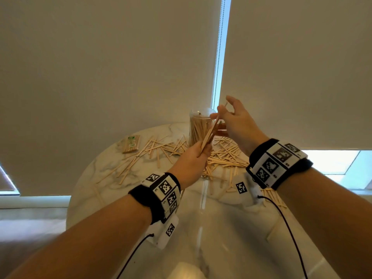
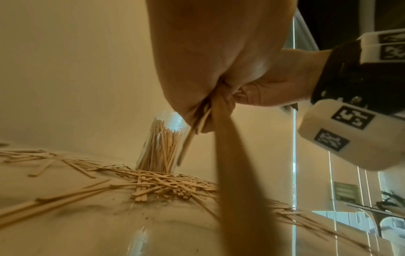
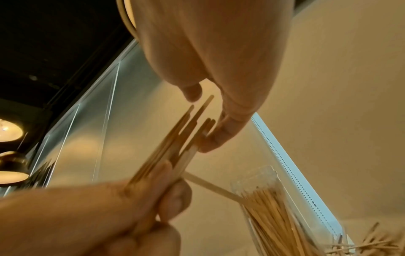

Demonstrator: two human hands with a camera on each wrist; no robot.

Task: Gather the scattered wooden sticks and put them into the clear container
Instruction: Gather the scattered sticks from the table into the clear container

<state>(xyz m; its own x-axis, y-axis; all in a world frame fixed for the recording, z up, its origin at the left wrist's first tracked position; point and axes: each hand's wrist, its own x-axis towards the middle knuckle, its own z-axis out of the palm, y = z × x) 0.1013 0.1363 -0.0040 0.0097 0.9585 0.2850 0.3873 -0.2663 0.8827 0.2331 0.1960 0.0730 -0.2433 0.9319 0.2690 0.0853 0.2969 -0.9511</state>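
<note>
Sticks (image 1: pixel 209 133) sit gripped in left hand (image 1: pixel 193 158); right hand (image 1: pixel 235 121), fingers loosely spread, touches their tips; packet (image 1: pixel 130 144) label unreadable.

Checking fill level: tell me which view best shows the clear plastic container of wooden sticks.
Left wrist: the clear plastic container stands on the marble table, sticks reaching near its top. In the head view the left hand and held sticks overlap it. The right wrist view crops its base.

Marble table (image 1: pixel 201 228): sticks (image 1: pixel 225 156), container (image 1: pixel 198 125), packet (image 1: pixel 130 144)
</note>
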